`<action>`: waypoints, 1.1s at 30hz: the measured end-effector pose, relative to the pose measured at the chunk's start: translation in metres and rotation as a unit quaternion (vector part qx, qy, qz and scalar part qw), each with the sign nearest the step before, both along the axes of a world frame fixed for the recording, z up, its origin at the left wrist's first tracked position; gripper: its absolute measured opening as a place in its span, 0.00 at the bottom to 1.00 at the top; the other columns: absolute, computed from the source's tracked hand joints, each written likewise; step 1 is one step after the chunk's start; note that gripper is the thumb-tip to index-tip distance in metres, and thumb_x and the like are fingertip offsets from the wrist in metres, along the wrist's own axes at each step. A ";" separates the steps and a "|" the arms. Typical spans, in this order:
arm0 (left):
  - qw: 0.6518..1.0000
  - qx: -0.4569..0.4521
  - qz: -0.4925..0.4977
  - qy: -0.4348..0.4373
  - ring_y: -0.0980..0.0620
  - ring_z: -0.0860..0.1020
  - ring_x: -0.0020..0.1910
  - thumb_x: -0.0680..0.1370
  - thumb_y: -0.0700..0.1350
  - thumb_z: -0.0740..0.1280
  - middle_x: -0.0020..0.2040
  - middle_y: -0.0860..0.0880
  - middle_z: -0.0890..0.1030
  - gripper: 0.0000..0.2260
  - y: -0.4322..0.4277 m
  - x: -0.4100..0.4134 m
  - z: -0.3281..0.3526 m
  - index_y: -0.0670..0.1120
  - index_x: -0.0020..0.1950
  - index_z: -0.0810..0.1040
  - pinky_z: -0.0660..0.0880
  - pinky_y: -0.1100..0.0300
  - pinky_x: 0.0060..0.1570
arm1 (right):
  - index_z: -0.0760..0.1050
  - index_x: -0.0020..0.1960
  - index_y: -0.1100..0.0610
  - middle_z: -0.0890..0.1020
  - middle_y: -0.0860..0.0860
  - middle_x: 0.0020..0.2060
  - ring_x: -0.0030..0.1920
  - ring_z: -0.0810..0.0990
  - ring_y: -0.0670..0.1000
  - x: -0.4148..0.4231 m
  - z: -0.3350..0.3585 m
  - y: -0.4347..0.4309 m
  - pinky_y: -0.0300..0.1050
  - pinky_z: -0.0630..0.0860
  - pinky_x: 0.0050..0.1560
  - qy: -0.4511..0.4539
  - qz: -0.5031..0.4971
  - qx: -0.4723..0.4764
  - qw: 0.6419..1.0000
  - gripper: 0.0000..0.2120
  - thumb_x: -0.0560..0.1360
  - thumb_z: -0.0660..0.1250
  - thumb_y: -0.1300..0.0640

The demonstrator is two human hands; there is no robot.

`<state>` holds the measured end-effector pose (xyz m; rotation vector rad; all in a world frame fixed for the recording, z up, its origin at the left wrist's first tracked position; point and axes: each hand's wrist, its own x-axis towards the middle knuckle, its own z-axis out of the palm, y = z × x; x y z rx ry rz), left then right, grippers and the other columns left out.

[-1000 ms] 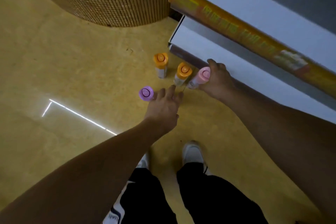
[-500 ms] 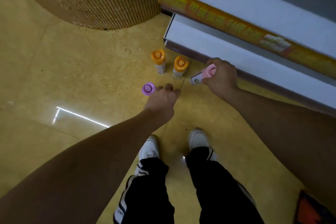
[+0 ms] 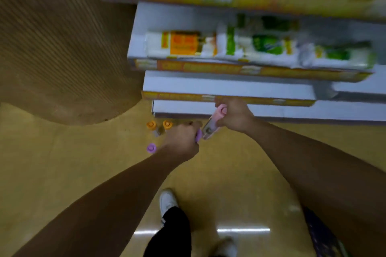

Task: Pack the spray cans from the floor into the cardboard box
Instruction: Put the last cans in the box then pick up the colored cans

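On the yellow floor in front of my feet, open room runs left and toward me; ahead it is closed off by the white shelf base and, to the left, by the ribbed brown column. The shelves above are blurred. My right hand is clenched around a pink can, held tilted above the floor, cap up near the shelf edge, bottom end pointing down-left. My left hand is closed in a fist just beside it; a sliver of purple shows at the knuckles, touching or nearly touching the pink can's lower end. I cannot tell whether that sliver is a whole can. Three cans stand on the floor: two orange-capped cans side by side near the shelf corner, and a purple-capped can just left of my left wrist. No cardboard box is identifiable. My white shoe is below, between my forearms.
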<state>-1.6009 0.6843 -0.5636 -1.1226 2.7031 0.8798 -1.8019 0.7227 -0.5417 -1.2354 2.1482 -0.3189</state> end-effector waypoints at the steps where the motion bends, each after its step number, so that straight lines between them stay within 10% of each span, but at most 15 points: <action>1: 1.000 -0.007 -0.005 0.014 0.43 0.79 0.44 0.68 0.39 0.68 0.44 0.50 0.78 0.15 0.005 -0.008 0.025 0.50 0.53 0.77 0.69 0.56 0.35 | 0.81 0.59 0.55 0.84 0.52 0.54 0.54 0.81 0.53 -0.008 0.026 0.012 0.39 0.68 0.42 0.007 0.003 -0.002 1.000 0.27 0.61 0.83 0.59; 18: 0.913 -0.260 -0.144 0.278 0.41 0.81 0.49 0.69 0.53 0.72 0.47 0.48 0.85 0.13 0.214 -0.183 0.427 0.51 0.52 0.81 0.75 0.55 0.40 | 0.79 0.52 0.53 0.83 0.54 0.43 0.32 0.80 0.50 -0.126 0.447 0.376 0.47 0.81 0.32 0.208 -0.213 -0.147 0.943 0.23 0.61 0.84 0.55; 33: 0.823 -0.170 -0.337 0.424 0.44 0.78 0.45 0.70 0.58 0.73 0.42 0.50 0.82 0.14 0.437 -0.342 0.563 0.50 0.47 0.79 0.70 0.54 0.39 | 0.78 0.60 0.56 0.82 0.53 0.40 0.34 0.83 0.52 -0.158 0.566 0.603 0.44 0.80 0.27 0.308 -0.454 -0.184 0.816 0.26 0.65 0.81 0.54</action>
